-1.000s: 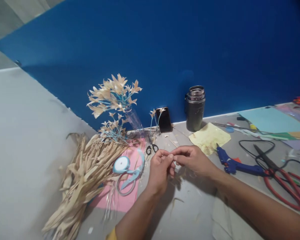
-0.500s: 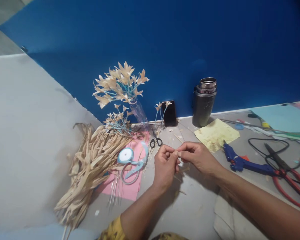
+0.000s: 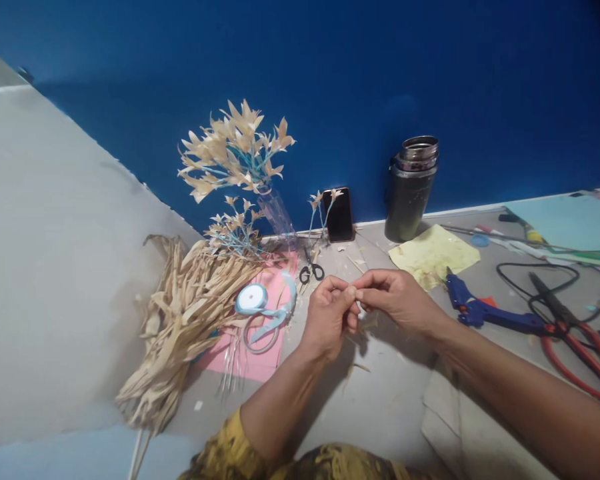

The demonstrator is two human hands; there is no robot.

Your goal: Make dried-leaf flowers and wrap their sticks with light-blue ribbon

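My left hand and my right hand meet fingertip to fingertip over the table. Both are closed in a pinch; whatever lies between the fingers is too small or hidden to name. Just beyond them lie small black scissors. To the left, a roll of light blue ribbon rests on pink paper beside a bundle of dried husks. Pale husk flowers with blue stems stand in a clear bottle, and smaller ones sit below.
A phone and a dark flask stand against the blue wall. At right are a yellow sheet, a blue glue gun with its cord, and red-handled shears. Thin wires lie at left.
The whole view has shifted slightly, so most things sit a little higher in the picture. My hands keep nearly the same pinch, fingertips together.
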